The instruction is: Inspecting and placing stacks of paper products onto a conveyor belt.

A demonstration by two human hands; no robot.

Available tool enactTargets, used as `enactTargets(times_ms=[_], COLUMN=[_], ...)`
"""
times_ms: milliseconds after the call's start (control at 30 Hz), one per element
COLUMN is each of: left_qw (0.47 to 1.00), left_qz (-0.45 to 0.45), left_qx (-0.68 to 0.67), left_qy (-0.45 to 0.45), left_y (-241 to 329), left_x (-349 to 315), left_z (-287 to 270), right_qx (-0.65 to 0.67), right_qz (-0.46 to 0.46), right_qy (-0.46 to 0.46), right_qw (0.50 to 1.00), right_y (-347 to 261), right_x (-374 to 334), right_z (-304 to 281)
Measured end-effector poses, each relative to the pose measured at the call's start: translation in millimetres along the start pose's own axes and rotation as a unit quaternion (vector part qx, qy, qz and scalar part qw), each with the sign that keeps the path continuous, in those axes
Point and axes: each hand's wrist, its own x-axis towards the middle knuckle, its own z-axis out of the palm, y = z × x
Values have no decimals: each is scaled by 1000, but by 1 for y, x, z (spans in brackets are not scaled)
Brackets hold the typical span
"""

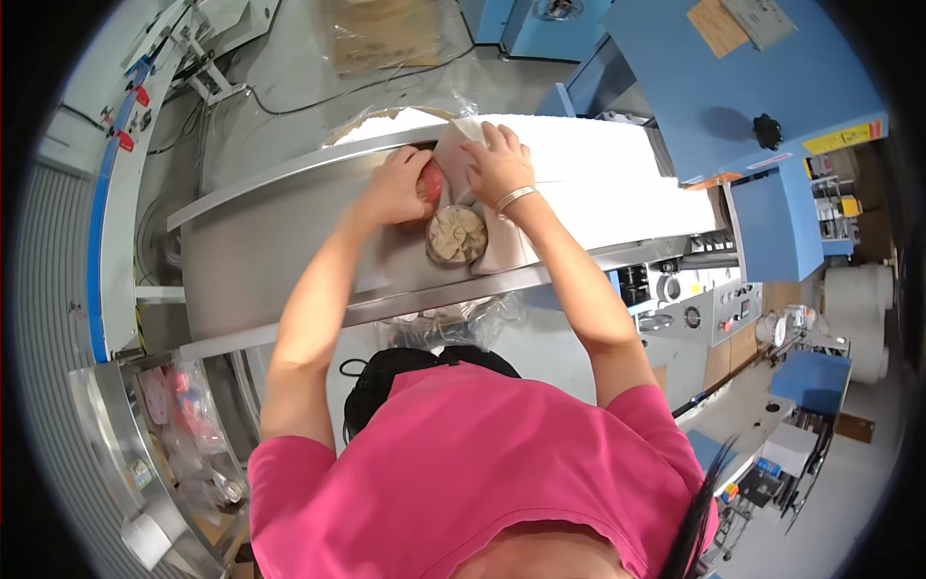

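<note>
My left hand [394,190] is closed around a small red object [431,179], whose kind its fingers hide. Just right of it, my right hand [502,166] lies on a pale pinkish sheet [457,145], fingers spread and slightly bent, a bracelet at the wrist. Between my forearms sits a round tan thing [456,235] with a crinkled top, beside the sheet's lower fold. All of these rest on a long metal trough-like surface [260,232].
Bright white material [598,188] covers the trough's right part. Metal rails [289,174] edge the trough. A blue machine [752,87] stands at the far right. Clear plastic bags [193,415] hang at the lower left. A cardboard piece [386,39] lies on the floor beyond.
</note>
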Motion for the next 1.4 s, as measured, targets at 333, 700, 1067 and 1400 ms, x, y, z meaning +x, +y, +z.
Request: enactTargets(times_ms=[333,700,1067,1400], left_qw=[945,805,778,750], left_qz=[-229,-338,-414,-358], left_qx=[-182,-487,-473,-553], left_qy=[-149,-34,17,48], left_y=[-29,25,17,30], left_x=[-18,78,104,105], left_z=[6,29,61,72], right_qx=[-6,17,117,-28], right_qz=[-34,-50,95,255], right_qy=[7,-80,155,204], right_qw=[999,995,976,945], right_y=[-8,-14,113,209], right_x=[7,7,-61,-43], right_z=[2,-17,-77,-75])
